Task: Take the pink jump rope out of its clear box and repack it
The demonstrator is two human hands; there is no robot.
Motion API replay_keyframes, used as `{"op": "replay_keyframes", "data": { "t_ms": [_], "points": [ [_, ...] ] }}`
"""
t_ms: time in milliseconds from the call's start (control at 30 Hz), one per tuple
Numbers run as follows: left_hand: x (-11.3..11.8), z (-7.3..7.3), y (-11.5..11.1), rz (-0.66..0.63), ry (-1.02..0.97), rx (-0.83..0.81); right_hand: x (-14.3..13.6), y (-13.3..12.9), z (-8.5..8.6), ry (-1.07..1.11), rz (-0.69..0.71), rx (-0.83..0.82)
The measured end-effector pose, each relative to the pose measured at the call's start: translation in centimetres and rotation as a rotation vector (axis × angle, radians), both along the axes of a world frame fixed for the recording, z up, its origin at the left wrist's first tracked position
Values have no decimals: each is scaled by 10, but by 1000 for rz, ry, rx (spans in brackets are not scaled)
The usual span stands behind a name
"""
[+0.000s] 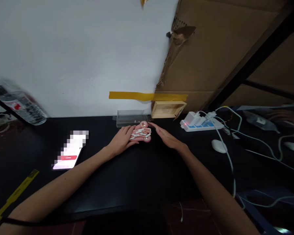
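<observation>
A small pink object with round ends lies on the black table, with several short white stick-like pieces across it. What kind of thing it is I cannot make out. My left hand rests at its left side, fingers stretched out and thumb apart below, partly covering that end. On the other side, my right hand is held flat with fingers extended, its fingertips close to the pink object's right end. Whether those fingertips touch it is unclear. Just behind stands a clear plastic box, beside a shallow light wooden box.
To the left are a lit phone and a plastic bottle. A white power strip with plugs and cables, and a white computer mouse, lie at right. Yellow tape runs along the wall behind.
</observation>
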State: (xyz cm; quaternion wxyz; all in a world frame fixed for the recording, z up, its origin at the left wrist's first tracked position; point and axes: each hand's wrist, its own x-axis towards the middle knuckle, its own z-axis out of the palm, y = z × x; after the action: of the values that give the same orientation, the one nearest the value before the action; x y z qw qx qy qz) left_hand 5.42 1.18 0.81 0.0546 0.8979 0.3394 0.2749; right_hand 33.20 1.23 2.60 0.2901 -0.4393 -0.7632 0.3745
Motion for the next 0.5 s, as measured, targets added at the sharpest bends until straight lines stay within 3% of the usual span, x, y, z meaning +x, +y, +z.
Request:
{"op": "replay_keyframes", "data": {
  "t_ms": [133, 233, 333, 400, 500],
  "points": [
    [3, 2, -5, -15, -123, -74, -5, 4, -6, 187, 35, -22],
    [7, 9, -10, 9, -365, -255, -11, 11, -13, 315, 53, -84],
    [17, 23, -18, 71, -719, -703, -25, 20, -14, 477, 63, -194],
    [23, 33, -24, -17, -908, -1141, -40, 26, -9, 609, 96, -265],
    [29, 45, -33, -157, -1121, -1540, -68, 32, 6, 796, 169, -412]
  ]
}}
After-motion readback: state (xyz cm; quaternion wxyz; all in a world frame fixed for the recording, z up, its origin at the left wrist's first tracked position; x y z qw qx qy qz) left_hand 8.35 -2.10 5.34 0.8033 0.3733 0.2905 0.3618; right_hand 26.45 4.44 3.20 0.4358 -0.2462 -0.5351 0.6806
